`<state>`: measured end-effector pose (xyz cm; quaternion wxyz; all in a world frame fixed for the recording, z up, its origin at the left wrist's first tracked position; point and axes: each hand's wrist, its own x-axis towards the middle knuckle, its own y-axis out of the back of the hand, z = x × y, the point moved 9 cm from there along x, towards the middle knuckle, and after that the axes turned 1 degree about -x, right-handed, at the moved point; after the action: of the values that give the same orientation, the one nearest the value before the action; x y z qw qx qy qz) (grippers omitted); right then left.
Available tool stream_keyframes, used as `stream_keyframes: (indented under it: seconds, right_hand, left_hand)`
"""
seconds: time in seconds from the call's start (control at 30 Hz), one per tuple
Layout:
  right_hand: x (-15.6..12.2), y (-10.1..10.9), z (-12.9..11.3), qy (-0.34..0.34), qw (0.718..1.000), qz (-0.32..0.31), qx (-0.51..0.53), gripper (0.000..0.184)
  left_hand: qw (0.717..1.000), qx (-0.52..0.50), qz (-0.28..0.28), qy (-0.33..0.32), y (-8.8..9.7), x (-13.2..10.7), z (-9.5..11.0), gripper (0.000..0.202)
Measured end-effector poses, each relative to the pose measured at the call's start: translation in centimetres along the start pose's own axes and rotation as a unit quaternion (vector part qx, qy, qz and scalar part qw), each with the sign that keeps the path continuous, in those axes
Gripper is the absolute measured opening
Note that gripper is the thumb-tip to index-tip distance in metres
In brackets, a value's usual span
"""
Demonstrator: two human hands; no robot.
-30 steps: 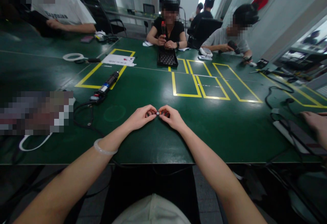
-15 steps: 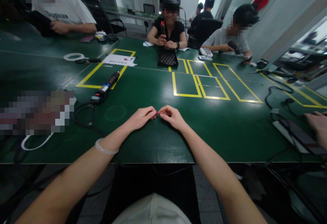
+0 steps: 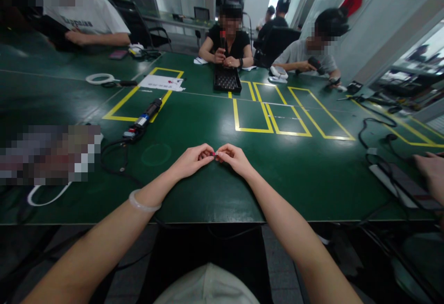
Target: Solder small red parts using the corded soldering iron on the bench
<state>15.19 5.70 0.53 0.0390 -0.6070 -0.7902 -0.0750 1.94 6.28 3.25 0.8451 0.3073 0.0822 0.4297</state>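
My left hand and my right hand meet fingertip to fingertip over the green table. Both pinch one tiny part, reddish and metallic, too small to name. My left wrist wears a pale bangle. The fingers of both hands are curled closed around the pinch.
An electric screwdriver with a black cable lies at the left. A black tray sits in front of a person across the table. Yellow tape boxes mark the middle. Another person's hand rests by a power strip at the right.
My hands have stayed together on the small part, with only slight shifts of the fingers. The person opposite has raised a red-tipped tool a little.
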Motion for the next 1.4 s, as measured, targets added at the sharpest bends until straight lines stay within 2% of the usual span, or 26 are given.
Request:
stream_keyframes:
  seconds: [0.17, 0.4, 0.53, 0.73, 0.87, 1.0, 1.1, 1.23, 1.33, 1.4]
  right_hand:
    - [0.0, 0.0, -0.1, 0.014, 1.000, -0.003, -0.019, 0.031]
    - [0.0, 0.2, -0.1, 0.015, 0.999, 0.005, -0.032, 0.027]
    - [-0.1, 0.0, -0.1, 0.012, 0.999, -0.008, -0.040, 0.027]
    - [0.0, 0.1, 0.3, 0.007, 0.997, -0.008, -0.072, 0.032]
    - [-0.1, 0.1, 0.1, 0.011, 0.995, -0.013, -0.097, 0.029]
    - [-0.2, 0.1, -0.1, 0.013, 0.995, -0.013, -0.094, 0.026]
    - [-0.2, 0.2, 0.1, 0.006, 0.996, -0.012, -0.089, 0.025]
    - [-0.2, 0.2, 0.3, 0.000, 0.996, -0.012, -0.083, 0.026]
    - [-0.2, 0.2, 0.4, -0.003, 0.996, -0.018, -0.082, 0.026]
    - [-0.2, 0.1, 0.4, -0.005, 0.996, -0.023, -0.081, 0.026]
  left_hand:
    - [1.000, -0.007, -0.001, -0.005, -0.1, 0.1, -0.1, 0.029]
    - [1.000, 0.016, -0.001, 0.022, 0.2, 0.1, -0.3, 0.034]
    - [0.998, 0.056, -0.015, 0.009, 0.0, 0.1, -0.1, 0.036]
    - [0.997, 0.070, -0.009, -0.007, 0.1, 0.1, 0.0, 0.040]
    - [0.996, 0.084, -0.004, -0.014, 0.1, 0.0, 0.2, 0.041]
    - [0.994, 0.111, 0.012, -0.022, 1.0, 0.0, 0.1, 0.039]
    - [0.988, 0.140, 0.060, -0.009, 3.3, 0.1, -0.7, 0.038]
    - [0.957, 0.229, 0.173, 0.043, 9.0, -0.6, -2.5, 0.036]
    - [0.898, 0.325, 0.274, 0.116, 14.4, -2.9, -4.2, 0.039]
    - [0.842, 0.372, 0.324, 0.217, 17.8, -5.2, -6.2, 0.053]
